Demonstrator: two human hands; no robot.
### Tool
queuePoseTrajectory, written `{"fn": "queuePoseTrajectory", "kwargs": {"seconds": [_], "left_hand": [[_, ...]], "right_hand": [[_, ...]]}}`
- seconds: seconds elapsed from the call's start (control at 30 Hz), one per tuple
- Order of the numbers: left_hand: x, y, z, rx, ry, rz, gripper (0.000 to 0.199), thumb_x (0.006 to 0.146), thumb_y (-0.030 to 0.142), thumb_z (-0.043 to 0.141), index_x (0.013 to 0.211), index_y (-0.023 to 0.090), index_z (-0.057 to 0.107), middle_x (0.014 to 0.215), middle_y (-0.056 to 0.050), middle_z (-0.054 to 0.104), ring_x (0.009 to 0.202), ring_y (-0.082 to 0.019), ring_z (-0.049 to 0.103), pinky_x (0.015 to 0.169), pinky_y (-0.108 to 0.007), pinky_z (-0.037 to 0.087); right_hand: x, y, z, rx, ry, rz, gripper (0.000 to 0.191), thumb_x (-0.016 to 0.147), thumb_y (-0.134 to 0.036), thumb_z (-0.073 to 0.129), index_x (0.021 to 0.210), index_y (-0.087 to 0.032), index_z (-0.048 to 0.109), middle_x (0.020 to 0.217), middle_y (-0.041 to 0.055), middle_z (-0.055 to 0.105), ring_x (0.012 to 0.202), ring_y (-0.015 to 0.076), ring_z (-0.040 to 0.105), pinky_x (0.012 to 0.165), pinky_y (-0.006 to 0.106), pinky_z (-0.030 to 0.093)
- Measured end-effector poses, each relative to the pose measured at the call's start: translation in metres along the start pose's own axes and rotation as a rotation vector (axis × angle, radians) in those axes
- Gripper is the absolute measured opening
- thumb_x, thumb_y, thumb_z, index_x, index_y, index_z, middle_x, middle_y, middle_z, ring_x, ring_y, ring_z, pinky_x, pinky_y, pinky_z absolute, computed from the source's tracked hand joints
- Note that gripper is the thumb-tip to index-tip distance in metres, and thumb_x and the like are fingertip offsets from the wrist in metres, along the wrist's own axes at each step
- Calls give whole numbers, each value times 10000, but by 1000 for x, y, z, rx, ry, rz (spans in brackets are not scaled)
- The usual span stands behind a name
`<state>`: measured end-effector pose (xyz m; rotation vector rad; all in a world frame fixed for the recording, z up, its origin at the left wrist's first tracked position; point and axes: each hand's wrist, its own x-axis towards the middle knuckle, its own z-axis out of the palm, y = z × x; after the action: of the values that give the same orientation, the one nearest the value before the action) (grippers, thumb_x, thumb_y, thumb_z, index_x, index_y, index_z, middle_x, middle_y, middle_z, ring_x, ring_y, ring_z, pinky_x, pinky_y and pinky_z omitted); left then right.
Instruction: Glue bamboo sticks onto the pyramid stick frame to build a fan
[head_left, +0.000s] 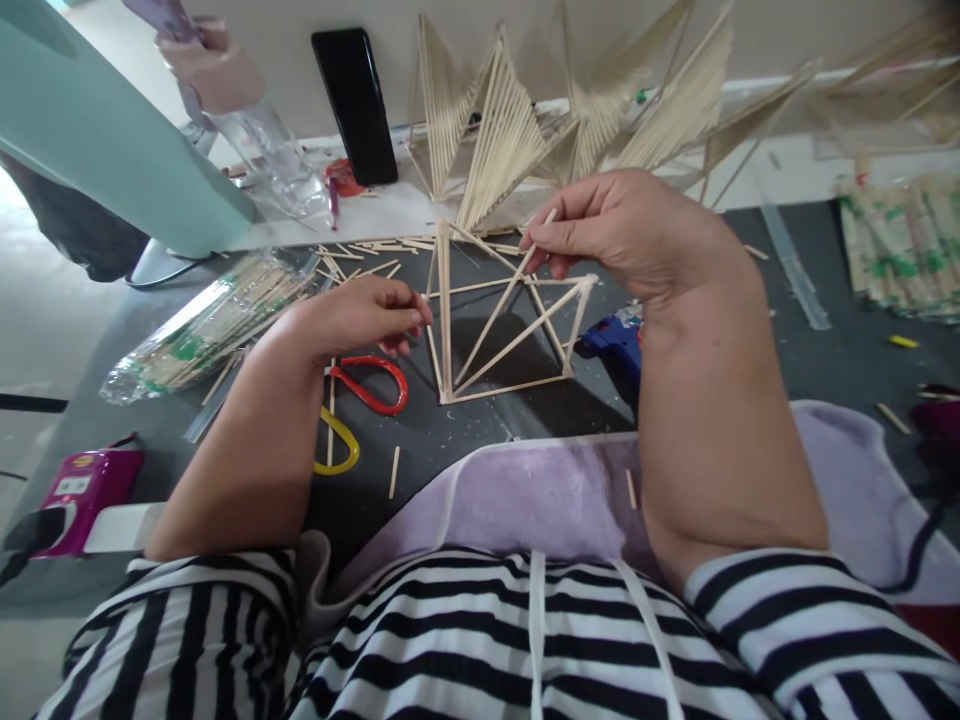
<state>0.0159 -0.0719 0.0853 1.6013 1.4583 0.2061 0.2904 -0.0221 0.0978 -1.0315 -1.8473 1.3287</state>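
A frame of thin wooden sticks (pixel 510 384) stands on the dark table in front of me. My right hand (pixel 574 225) pinches the upper end of a wooden stick (pixel 491 325), which slants down to the frame's lower left corner. My left hand (pixel 386 315) is just left of the frame's upright sticks, its fingers curled and close together; whether it holds anything is too small to tell. Below that hand lie scissors with one red and one yellow handle (pixel 373 386). A blue glue gun (pixel 619 345) is partly hidden behind my right wrist.
Fan-shaped stick structures (pixel 502 130) and a black phone (pixel 356 105) stand at the back. Bagged sticks lie left (pixel 202 335) and right (pixel 900 240). A mint bottle (pixel 112 120) and clear bottle (pixel 274 150) rise at the left, above a magenta box (pixel 94 490).
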Motion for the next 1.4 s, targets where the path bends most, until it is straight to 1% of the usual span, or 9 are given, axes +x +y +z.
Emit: {"fn": "queuePoseTrajectory", "kwargs": {"seconds": [0.2,0.3,0.5,0.7,0.9,1.03,1.2,1.3,1.4], "left_hand": [[-6,8,0,168,-81,30,280,778,319,580,992,170,682,804,-23,689,738,-163,663,690,-259,513],[-8,10,0,208,-117,59,302,787,324,564,1024,180,685,827,-23,697,783,-172,659,730,-268,511],[-9,9,0,192,-127,83,310,818,336,548,1056,194,685,843,-20,700,772,-157,652,721,-257,513],[-9,9,1,189,-133,83,321,823,343,544,1063,181,681,843,-23,697,769,-155,647,724,-261,514],[-8,9,4,122,-120,103,297,805,361,558,1002,182,690,847,-31,699,758,-165,641,693,-256,509],[-9,10,4,115,-107,78,287,810,373,550,979,185,686,834,-30,697,733,-157,634,666,-243,503],[-10,12,4,122,-100,90,281,818,364,547,979,177,680,862,-31,702,757,-159,636,680,-244,503],[-10,14,4,126,-106,81,276,818,377,550,955,177,681,867,-30,703,763,-163,637,686,-250,509],[-11,15,5,96,-101,50,294,819,401,551,952,169,670,867,-33,694,774,-165,638,687,-256,520]], "right_hand": [[0,-2,2,-32,-10,-18,93,814,-166,678,740,-159,734,704,39,711,663,106,626,651,232,489],[-1,-3,4,-37,-11,-32,99,816,-162,675,736,-164,732,712,39,717,697,119,644,673,239,495],[-2,-7,8,-52,-30,-46,104,824,-167,668,741,-162,730,723,41,723,704,127,648,662,240,497],[-4,-18,14,-87,-22,20,151,826,-129,662,694,-170,722,674,22,712,640,106,606,632,227,502],[-3,-21,17,-86,-61,13,171,828,-121,645,683,-166,723,671,30,709,630,101,601,629,223,498],[3,-18,19,-34,-111,16,141,807,-198,686,667,-190,697,658,28,699,634,127,615,614,252,510],[14,-13,19,-14,-169,42,141,774,-289,723,669,-206,683,625,9,686,629,130,612,594,242,498],[18,-13,16,-4,-178,38,164,780,-321,715,667,-206,683,633,5,690,630,127,620,588,237,488],[19,-17,11,-1,-139,25,191,784,-337,713,658,-198,682,645,11,693,630,125,626,591,236,485]]}}
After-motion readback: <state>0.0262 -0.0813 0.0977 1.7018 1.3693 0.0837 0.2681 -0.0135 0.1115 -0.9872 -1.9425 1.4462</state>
